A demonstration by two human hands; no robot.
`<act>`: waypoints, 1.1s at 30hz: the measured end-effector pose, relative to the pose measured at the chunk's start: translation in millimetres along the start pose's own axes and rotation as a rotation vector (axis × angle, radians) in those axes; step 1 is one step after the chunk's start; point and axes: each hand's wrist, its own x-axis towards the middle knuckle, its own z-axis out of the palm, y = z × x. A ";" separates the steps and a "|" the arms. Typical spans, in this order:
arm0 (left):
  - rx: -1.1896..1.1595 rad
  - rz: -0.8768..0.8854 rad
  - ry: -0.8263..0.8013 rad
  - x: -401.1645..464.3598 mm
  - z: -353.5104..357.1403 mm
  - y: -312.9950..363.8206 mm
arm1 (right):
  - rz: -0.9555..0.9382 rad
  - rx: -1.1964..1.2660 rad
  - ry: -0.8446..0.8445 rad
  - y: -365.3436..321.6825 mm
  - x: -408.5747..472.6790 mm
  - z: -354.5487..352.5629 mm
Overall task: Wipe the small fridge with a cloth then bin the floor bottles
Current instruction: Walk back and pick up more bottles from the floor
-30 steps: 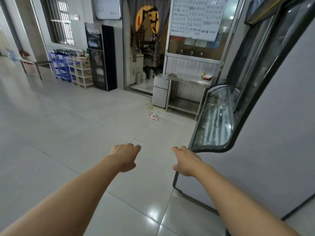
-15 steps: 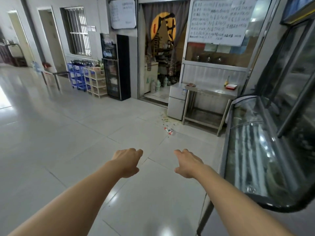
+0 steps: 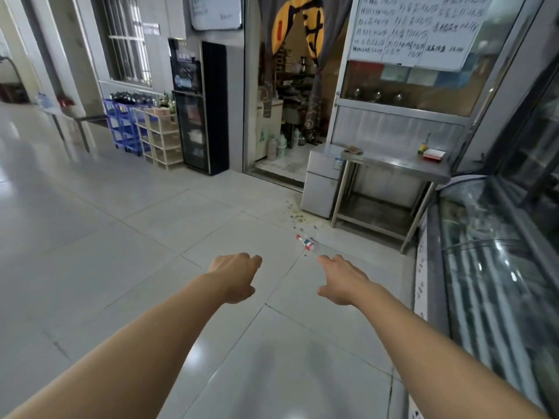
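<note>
A small silver fridge (image 3: 322,184) stands against the far wall beside a doorway, its right side tucked by a steel table (image 3: 399,166). A clear bottle with a red cap and red label (image 3: 308,242) lies on the tiled floor in front of the fridge, among small scattered scraps. My left hand (image 3: 234,275) and my right hand (image 3: 340,278) are stretched out ahead at waist height, both empty with fingers loosely curled. Both hands are well short of the bottle and the fridge. No cloth or bin shows.
A glass display counter (image 3: 496,267) runs along the right side. A tall black cabinet (image 3: 201,107), beige shelves (image 3: 161,136) and blue crates (image 3: 122,125) line the far left wall. A red tray (image 3: 434,154) sits on the steel table. Wide tiled floor lies to the left.
The view has moved forward past the display counter's grey end. The fridge, table and bottle appear larger and nearer. Both hands stay stretched out and empty.
</note>
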 end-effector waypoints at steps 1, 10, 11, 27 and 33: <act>0.005 0.010 -0.006 23.9 -1.7 -13.7 | 0.012 0.001 0.003 -1.7 22.2 -5.1; 0.037 0.153 -0.045 227.9 -23.0 -80.4 | 0.117 0.039 0.023 7.8 191.0 -49.6; 0.040 0.169 -0.041 250.8 -23.5 -82.2 | 0.133 0.035 0.015 13.0 210.4 -51.9; 0.016 0.137 -0.082 614.1 -37.8 -136.2 | 0.140 0.020 -0.029 107.9 585.7 -114.0; 0.016 0.188 -0.114 745.6 -30.6 -165.5 | 0.171 0.037 -0.060 128.8 708.0 -125.4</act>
